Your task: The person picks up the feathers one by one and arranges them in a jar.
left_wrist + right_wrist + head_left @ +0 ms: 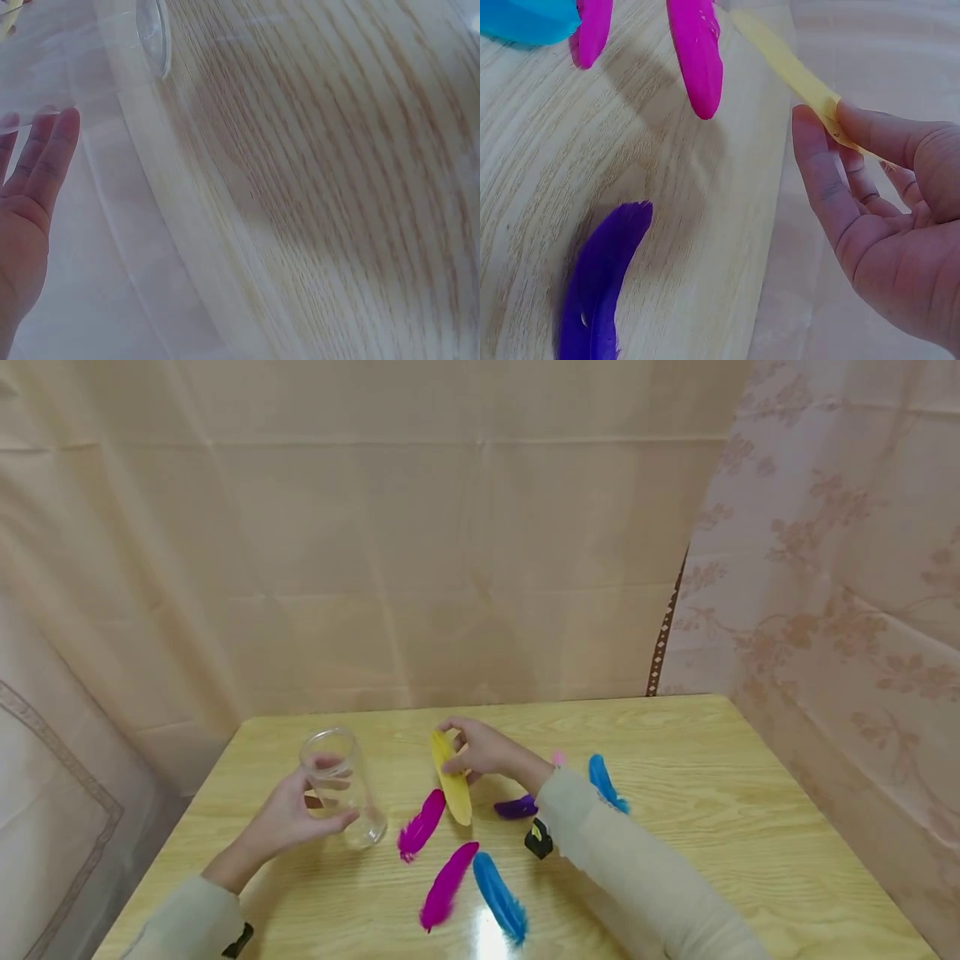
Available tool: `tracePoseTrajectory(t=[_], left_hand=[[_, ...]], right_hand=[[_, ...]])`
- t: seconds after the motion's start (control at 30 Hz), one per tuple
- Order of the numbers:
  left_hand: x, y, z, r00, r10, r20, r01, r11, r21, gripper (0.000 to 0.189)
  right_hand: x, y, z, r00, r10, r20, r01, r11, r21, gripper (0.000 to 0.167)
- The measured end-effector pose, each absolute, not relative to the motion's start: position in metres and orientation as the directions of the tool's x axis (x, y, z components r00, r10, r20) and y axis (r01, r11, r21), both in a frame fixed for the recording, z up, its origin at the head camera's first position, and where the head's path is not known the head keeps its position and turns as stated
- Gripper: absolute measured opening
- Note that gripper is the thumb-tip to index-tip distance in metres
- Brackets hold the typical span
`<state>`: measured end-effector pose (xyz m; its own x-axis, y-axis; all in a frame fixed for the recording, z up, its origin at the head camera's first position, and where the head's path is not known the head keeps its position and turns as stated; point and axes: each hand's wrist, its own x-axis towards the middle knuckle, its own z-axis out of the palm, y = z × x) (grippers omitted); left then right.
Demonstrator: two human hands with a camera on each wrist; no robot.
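My left hand point(288, 814) grips a clear glass jar point(367, 814) round its side, thumb at the front and fingers behind; the jar leans a little, its open mouth up. In the left wrist view, fingertips point(66, 124) lie along the jar's wall point(82, 67). My right hand point(487, 749) pinches a yellow feather point(456, 789) between thumb and fingers, its broad end hanging down toward the table. The right wrist view shows the yellow feather point(787, 67) held over the table's far edge. Close below it lies a magenta feather point(422, 824).
On the wooden table point(712, 860) lie another magenta feather point(448, 887), a blue feather point(499, 897), a purple feather point(516, 808) and a second blue feather point(604, 783). A bit of pink point(558, 758) shows behind the right wrist. Curtains point(450, 568) hang behind and beside the table.
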<state>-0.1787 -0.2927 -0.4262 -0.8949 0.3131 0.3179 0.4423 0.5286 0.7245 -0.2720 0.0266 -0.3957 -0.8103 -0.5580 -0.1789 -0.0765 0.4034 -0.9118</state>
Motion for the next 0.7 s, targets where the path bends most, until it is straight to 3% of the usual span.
tracePoseTrajectory(t=[0.3,0.7], left_hand=[[-0.182,-0.288,-0.426,-0.889,0.325,0.322,0.449,0.486,0.75,0.072],[-0.169,-0.3,-0.424,-0.902,0.291,0.32,0.429,0.515,0.742,0.069]], right_hand=[[-0.27,0.029,-0.391,-0.804,-0.565,-0.185,-0.074,0.403,-0.912,0.064],[-0.264,0.006,-0.375,-0.763,-0.634,-0.126,-0.182,0.397,-0.899,0.062]])
